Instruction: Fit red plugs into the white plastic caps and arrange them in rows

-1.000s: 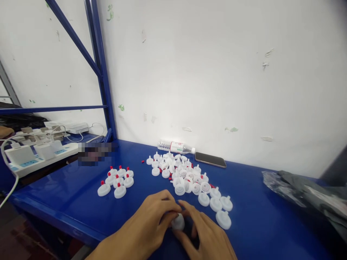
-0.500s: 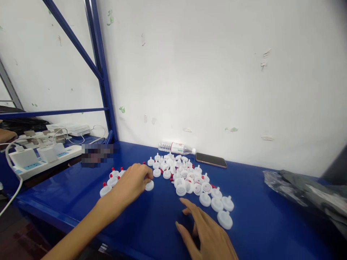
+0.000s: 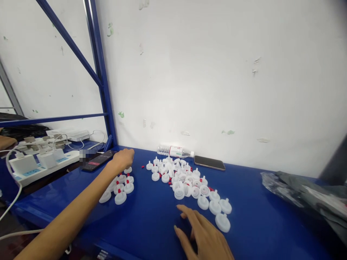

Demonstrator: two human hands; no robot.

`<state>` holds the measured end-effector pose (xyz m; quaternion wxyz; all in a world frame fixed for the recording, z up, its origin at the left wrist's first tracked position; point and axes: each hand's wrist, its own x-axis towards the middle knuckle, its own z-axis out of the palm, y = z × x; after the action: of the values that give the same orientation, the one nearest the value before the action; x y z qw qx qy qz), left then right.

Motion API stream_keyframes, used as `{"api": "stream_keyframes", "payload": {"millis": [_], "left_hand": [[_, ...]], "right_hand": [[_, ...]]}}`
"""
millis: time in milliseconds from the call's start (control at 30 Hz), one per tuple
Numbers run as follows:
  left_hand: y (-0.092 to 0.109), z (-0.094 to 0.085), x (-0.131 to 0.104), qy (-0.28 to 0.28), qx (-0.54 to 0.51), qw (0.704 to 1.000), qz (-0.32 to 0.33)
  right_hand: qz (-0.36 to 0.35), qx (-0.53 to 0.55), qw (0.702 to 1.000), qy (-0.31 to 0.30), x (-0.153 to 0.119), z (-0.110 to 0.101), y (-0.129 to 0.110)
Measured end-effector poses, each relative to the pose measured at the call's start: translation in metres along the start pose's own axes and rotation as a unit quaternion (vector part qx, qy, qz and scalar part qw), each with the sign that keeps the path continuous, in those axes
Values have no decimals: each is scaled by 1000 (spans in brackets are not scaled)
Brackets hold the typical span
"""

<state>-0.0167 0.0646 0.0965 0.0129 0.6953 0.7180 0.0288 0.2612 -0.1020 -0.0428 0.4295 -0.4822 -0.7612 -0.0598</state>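
Left of centre, the left hand is hiding its fingers and part of a white cap, so I can't tell its grip; bottom middle, the empty right hand is curving open.

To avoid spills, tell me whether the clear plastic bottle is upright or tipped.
Tipped: the bottle lies on its side, its white cap pointing right.

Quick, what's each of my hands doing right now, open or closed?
Left hand: fingers curled near a white cap; grip cannot be told.
Right hand: open, nothing seen in it.
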Motion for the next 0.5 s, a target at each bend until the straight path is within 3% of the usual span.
{"api": "stream_keyframes", "payload": {"millis": [133,333,500], "left_hand": [[6,2,3,-34,38,999,-19],[26,15,12,-37,22,998,42],[23,28,21,-31,4,997,70]], "right_hand": [[1,1,1000,-1,0,1,-1],[5,1,1000,-7,0,0,-1],[-2,1,1000,-11,1,-1,-1]]}}
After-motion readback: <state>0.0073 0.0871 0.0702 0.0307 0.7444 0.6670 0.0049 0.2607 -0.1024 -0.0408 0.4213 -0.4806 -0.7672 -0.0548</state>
